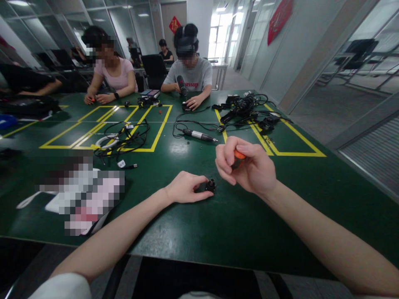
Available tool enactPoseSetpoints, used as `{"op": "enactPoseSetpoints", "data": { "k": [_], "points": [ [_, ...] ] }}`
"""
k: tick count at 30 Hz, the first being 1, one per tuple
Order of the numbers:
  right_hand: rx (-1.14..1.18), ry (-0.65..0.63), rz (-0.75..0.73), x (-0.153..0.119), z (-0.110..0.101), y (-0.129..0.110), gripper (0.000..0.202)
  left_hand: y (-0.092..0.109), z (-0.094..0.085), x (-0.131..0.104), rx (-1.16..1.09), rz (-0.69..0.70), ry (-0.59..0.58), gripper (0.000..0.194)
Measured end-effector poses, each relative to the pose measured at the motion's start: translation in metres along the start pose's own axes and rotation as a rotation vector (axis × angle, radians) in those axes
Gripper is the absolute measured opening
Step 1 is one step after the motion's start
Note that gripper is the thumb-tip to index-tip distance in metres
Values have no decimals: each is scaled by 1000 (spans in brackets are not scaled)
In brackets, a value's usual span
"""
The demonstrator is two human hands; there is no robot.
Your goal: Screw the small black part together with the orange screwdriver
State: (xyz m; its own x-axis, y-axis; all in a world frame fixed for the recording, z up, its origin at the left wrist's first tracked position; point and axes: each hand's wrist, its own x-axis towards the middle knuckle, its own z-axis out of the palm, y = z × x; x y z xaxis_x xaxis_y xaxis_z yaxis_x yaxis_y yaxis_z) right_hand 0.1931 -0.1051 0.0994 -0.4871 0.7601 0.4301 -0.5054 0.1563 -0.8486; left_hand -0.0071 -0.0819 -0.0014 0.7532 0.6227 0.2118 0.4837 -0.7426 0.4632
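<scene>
Left hand [183, 187], one: I had its grip clamped on a small black part [210, 186], thumb and forefinger at its sides, the piece standing on the green worktop [174, 236]. Right hand [254, 168], one: I had its grip closed round an orange-and-dark object [239, 157], raised near the part, to its right; fingers hid much of it, so I could not tell its kind. Silver-and-black driver [199, 135], one: lying beyond both hands, corded. Cable tangles, two: left tangle [124, 146], right tangle [246, 107]. Grey-shirted co-worker [198, 74], one: seated opposite, holding a dark tool [181, 85].
</scene>
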Motion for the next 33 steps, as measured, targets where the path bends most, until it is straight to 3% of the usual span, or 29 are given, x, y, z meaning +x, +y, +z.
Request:
{"op": "enactPoseSetpoints", "data": {
  "k": [6, 14, 18, 24, 28, 33],
  "points": [
    [-7, 6, 8, -1, 0, 0, 37, 0, 0, -1, -23, -1, -11, 37],
    [73, -32, 33, -5, 1, 2, 21, 1, 0, -1, -29, 21, 1, 29],
    [51, -8, -26, -4, 1, 4, 18, 1, 0, -1, -32, 19, -3, 29],
    [11, 42, -60, -2, 2, 4, 31, 1, -1, -1, -19, 23, 4, 28],
    [40, 4, -7, -2, 2, 2, 34, 1, 0, -1, -11, 26, 3, 29],
    [87, -57, 10, -5, 1, 1, 24, 0, 1, -1, -12, 22, -6, 30]
  ]
}}
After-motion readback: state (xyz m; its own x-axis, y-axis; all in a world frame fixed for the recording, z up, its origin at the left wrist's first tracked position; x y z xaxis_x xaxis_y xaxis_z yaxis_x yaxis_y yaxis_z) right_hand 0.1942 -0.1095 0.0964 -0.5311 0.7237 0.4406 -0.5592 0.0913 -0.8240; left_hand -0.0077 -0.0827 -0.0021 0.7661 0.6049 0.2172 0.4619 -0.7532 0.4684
